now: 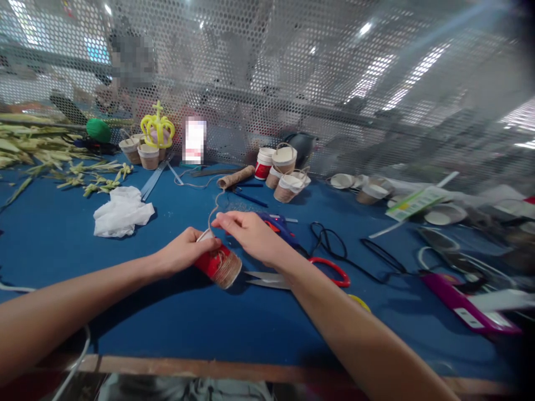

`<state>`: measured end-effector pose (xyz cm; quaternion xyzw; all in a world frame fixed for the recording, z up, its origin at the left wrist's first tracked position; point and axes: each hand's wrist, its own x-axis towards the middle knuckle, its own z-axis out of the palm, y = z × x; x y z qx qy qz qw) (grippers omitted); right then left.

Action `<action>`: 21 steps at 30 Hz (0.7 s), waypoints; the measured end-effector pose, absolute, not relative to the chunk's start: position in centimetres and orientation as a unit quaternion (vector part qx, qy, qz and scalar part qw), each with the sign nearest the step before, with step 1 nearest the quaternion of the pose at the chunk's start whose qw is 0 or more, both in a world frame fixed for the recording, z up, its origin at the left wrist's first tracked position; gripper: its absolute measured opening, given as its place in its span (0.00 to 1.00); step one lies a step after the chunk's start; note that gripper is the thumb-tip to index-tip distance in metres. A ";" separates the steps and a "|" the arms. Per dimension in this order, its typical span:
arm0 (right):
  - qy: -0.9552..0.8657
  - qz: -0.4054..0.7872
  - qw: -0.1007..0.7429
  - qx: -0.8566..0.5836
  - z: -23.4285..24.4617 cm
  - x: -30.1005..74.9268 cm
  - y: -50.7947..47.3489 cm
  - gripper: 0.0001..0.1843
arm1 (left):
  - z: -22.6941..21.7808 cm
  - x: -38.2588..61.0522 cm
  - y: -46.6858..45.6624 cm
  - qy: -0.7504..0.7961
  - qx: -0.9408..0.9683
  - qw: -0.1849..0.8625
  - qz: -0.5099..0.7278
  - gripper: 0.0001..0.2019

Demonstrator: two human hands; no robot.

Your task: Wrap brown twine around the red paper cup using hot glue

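A red paper cup, its lower part wound with brown twine, lies tilted in my left hand, which is closed around its rim end. My right hand is just above and to the right, thumb and fingers pinched on the loose strand of twine. That strand runs up to a twine roll lying farther back. Beneath my right forearm are red-handled scissors, blades pointing left. A blue tool, apparently a glue gun, sits behind my right hand, partly hidden.
Twine-wrapped cups and stacked red-and-white cups stand at the back. A crumpled white cloth, corn husks and a yellow crown-shaped piece are left. Black cords and a purple power strip lie right.
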<state>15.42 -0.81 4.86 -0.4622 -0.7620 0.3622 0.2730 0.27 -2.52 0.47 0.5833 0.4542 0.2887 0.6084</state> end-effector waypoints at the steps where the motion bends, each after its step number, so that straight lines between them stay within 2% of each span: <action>1: -0.767 0.330 0.273 -0.478 5.1 16.1 -0.5 0.18 | 0.4 0.2 -2.5 0.457 0.589 0.600 0.290 0.17; 5: -0.712 0.197 0.316 -0.596 6.2 20.7 1.0 0.18 | 0.4 0.0 -2.5 0.476 0.611 0.550 0.312 0.18; 6: -0.699 0.137 0.300 -0.634 6.3 21.9 1.3 0.16 | 0.4 0.0 -2.5 0.479 0.613 0.542 0.319 0.18; 8: -0.689 0.046 0.182 -0.700 6.2 24.0 1.5 0.11 | 0.5 -0.1 -2.4 0.488 0.615 0.527 0.326 0.18; 10: -0.688 0.047 0.124 -0.714 5.4 25.4 1.6 0.05 | 0.5 -0.1 -2.3 0.499 0.619 0.509 0.330 0.18; 14: -0.688 0.094 0.090 -0.714 2.8 26.1 2.0 0.09 | 0.1 -0.3 -2.0 0.497 0.641 0.474 0.343 0.18; 18: -0.664 0.115 0.132 -0.727 1.6 25.9 2.3 0.02 | -0.2 -0.5 -1.7 0.486 0.641 0.486 0.341 0.18; 21: -0.642 0.128 0.190 -0.731 2.6 25.5 1.6 0.13 | -0.1 -0.6 -1.6 0.497 0.640 0.475 0.343 0.18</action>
